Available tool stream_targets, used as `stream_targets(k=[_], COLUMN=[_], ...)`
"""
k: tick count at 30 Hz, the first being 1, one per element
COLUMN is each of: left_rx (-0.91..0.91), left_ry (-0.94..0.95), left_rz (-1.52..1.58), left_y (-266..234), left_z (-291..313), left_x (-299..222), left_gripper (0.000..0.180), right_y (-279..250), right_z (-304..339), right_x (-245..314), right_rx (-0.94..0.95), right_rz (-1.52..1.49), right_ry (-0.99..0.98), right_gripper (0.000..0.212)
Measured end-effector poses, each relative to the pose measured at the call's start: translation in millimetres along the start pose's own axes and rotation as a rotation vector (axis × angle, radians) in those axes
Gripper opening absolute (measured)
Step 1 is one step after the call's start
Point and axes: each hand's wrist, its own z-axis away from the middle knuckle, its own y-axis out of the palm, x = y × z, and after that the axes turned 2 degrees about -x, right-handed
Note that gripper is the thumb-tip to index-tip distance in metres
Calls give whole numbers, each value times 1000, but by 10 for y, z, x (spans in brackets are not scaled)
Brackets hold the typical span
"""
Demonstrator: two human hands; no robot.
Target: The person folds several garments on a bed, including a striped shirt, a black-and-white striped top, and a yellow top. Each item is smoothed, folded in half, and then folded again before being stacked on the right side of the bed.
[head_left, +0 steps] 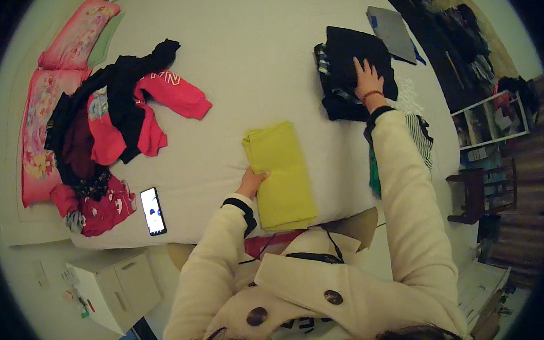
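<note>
A yellow folded garment [285, 181] lies on the bed in front of me. My left hand [251, 183] grips its left edge, thumb on top; the other fingers are mostly hidden. Farther off to the right is a stack of dark folded clothes [349, 49], the top one black, with a plaid piece showing at its left side. My right hand [369, 83] rests flat on the stack with its fingers spread, holding nothing.
Rumpled black and red clothes [118, 116] are heaped at the left beside floral pillows [42, 133]. A lit phone [153, 211] lies near the bed's front edge. Grey folded cloth [391, 33] and a striped garment [419, 139] flank the stack. A white nightstand [121, 289] stands front left.
</note>
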Motion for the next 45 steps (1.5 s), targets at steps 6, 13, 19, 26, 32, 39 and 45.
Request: stream_targets(k=[6, 13, 19, 26, 32, 39, 45], left_rx=[59, 72, 91, 116, 42, 177, 269], left_ry=[58, 75, 79, 110, 134, 87, 105], left_rz=[-73, -120, -132, -74, -164, -11, 65], left_y=[-24, -11, -3, -3, -7, 45, 111], left_z=[-2, 44, 88, 95, 113, 549, 1067], left_x=[-5, -108, -143, -147, -98, -122, -8], left_gripper=[38, 42, 39, 40, 46, 59, 55], right_y=[518, 472, 305, 471, 326, 959, 762], right_z=[-235, -591, -565, -64, 340, 2279, 2860], right_x=[-585, -1063, -936, -532, -466, 675, 875], right_rx=[5, 196, -73, 102, -306, 1264, 1122], right_rz=[-523, -773, -1067, -380, -437, -1209, -1676], right_ry=[-53, 24, 109, -211, -151, 409, 197], right_gripper=[53, 49, 49, 56, 44, 45, 49])
